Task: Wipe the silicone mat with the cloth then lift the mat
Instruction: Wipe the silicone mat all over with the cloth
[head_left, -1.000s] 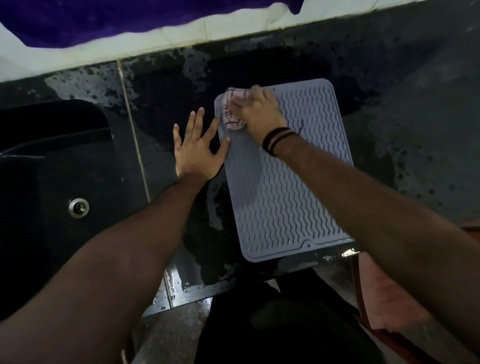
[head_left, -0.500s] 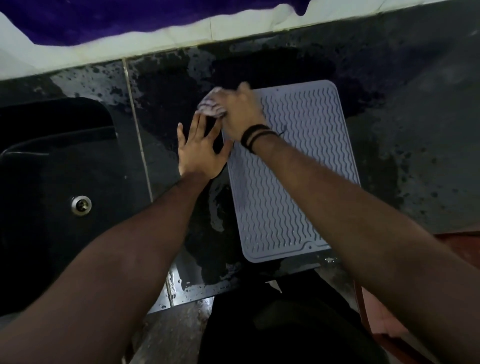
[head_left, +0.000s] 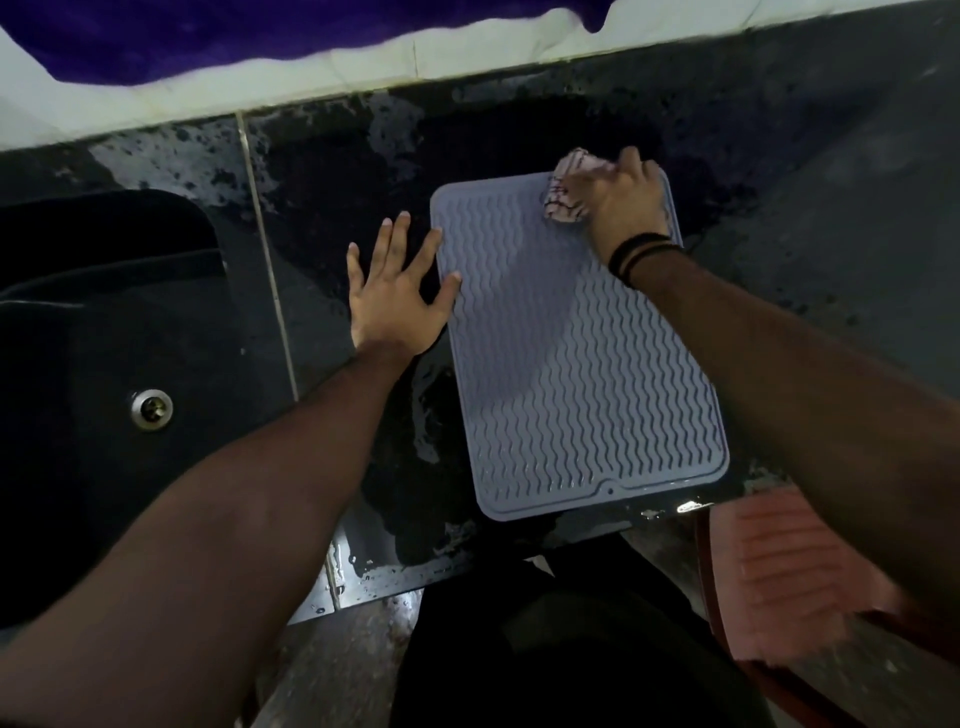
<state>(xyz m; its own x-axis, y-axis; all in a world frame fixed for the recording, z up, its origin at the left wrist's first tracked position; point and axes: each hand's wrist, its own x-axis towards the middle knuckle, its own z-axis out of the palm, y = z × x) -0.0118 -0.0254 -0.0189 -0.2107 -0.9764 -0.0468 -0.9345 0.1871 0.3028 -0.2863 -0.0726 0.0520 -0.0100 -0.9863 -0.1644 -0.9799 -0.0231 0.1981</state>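
Wet dark counter (head_left: 337, 171), sink (head_left: 104, 332) leftward. Right hand (head_left: 621, 200) clutches cloth (head_left: 566, 195) on grey mat (head_left: 571, 364); left hand (head_left: 397, 306) splayed flat, thumb on mat edge.

Mat (head_left: 571, 353) flat on wet counter (head_left: 322, 171). Right hand (head_left: 623, 200) grips cloth (head_left: 566, 192) at far right corner; left hand (head_left: 395, 301) flat, thumb on mat's left edge.

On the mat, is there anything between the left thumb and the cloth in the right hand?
No. In the head view only bare wavy-ribbed mat lies between the left hand thumb and the cloth gripped by the right hand.
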